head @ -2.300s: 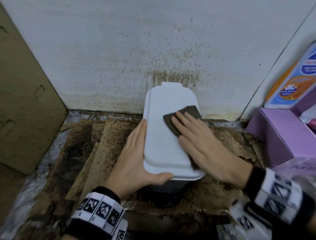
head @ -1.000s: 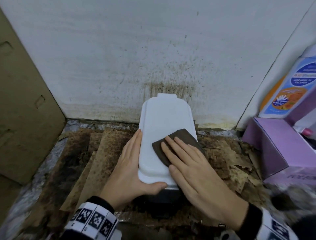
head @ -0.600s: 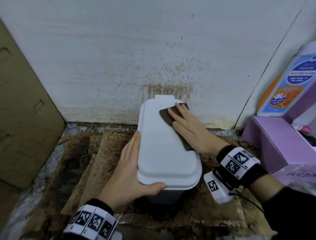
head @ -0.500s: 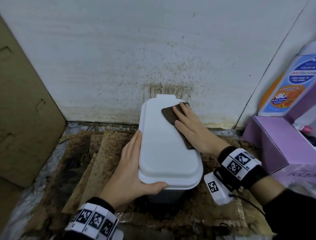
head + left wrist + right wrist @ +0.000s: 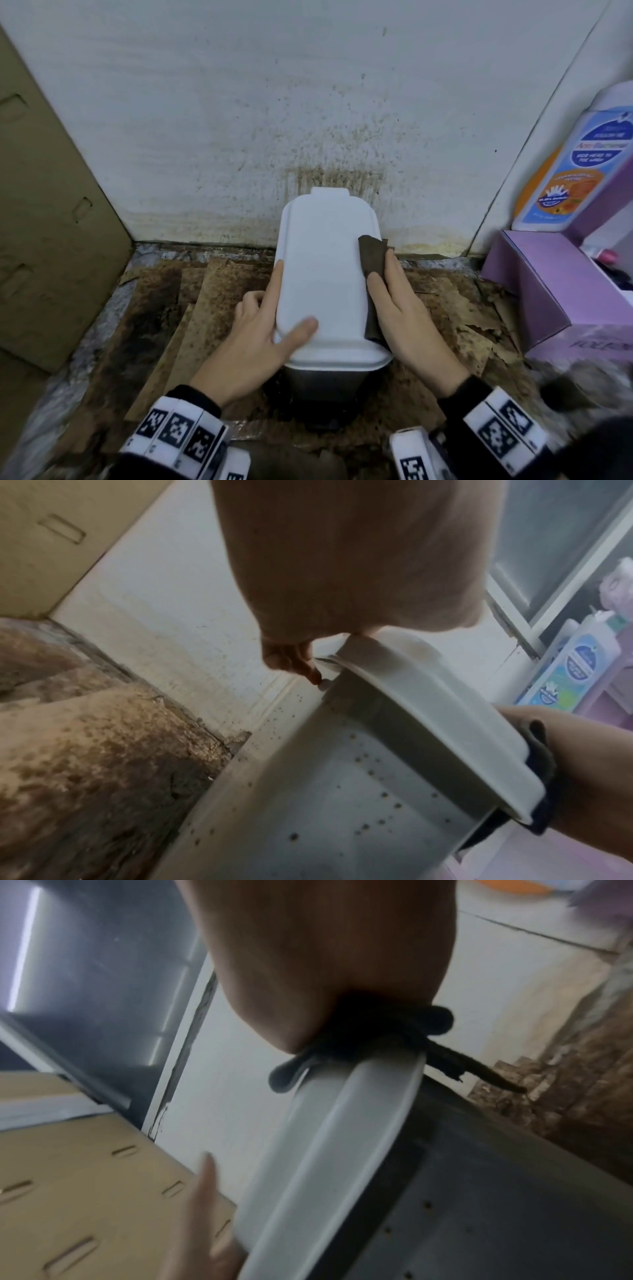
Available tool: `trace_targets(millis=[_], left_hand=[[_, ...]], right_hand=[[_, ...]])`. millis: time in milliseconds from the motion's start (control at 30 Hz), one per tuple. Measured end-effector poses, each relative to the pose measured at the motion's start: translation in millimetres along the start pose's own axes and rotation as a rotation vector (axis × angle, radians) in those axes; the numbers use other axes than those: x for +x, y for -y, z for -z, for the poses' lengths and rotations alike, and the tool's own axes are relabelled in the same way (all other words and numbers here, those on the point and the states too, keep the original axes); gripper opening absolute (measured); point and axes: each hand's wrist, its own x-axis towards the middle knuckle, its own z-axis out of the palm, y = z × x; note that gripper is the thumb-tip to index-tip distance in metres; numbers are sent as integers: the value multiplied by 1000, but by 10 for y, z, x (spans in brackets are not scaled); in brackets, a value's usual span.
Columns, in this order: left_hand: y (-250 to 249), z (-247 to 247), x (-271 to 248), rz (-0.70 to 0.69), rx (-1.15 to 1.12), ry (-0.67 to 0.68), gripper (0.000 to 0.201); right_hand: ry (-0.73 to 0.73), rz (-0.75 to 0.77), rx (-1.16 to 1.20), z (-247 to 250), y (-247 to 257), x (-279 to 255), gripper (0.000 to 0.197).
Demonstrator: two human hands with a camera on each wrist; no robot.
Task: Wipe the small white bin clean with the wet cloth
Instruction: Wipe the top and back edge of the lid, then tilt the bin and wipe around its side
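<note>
The small bin stands against the wall, its white lid (image 5: pixel 322 274) closed over a speckled grey-white body (image 5: pixel 342 791). My left hand (image 5: pixel 274 318) holds the lid's left edge, with the thumb lying on top and the index finger straight along the rim. The other fingers (image 5: pixel 291 658) curl under the edge. My right hand (image 5: pixel 394 301) presses the dark brown cloth (image 5: pixel 371 257) against the lid's right rim with straight fingers. The cloth (image 5: pixel 377 1031) bunches between my palm and the rim. The bin's right side is hidden behind that hand.
A brown cardboard sheet (image 5: pixel 51 205) leans at the left. A purple box (image 5: pixel 548 291) and a blue-orange bottle (image 5: pixel 575 164) stand at the right. The wall (image 5: pixel 325 154) behind the bin is spattered brown. Stained, torn cardboard (image 5: pixel 171 325) covers the floor.
My right hand slid the cloth from the far top of the lid back and down onto its right rim. My left thumb shifted from the lid's front edge onto its top.
</note>
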Motion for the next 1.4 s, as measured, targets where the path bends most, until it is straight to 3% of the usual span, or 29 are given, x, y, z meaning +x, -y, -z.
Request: trace_targets(millis=[67,167,300,500,633,733,967,1133,1266,1400], left_hand=[[-14,-19,1,-10,-99,-27,78],[-23,-60,43,-47,-248,-101,66],[-54,-63,88,-13,-378,-182,61],[-103,-106,126,10,-318,-214,71],[-121,-113,138,-12,-398,-213,71],[-126,-96,133,-26,-452,-191,67],[-182,234,264,-94,-435,-47,46],[-135,326,363,-73,-387,14,47],[-25,296,327,-43,-302,-49,56],[47,171,232,37,-239,-199,79]], right_hand=[[-21,-39,85,44,-18,10,63],[-33,-85,177,82,-33,27,63],[-66,-130,258,33,-106,-16,58],[-54,-118,351,1,-167,14,89],[-24,-94,373,41,-189,64,107],[-37,-95,399,18,-197,51,103],[-264,-155,401,-281,-43,-269,92],[-296,-158,434,-493,-9,-381,97],[-292,-138,436,-559,29,-286,95],[-301,-129,480,-421,23,-58,87]])
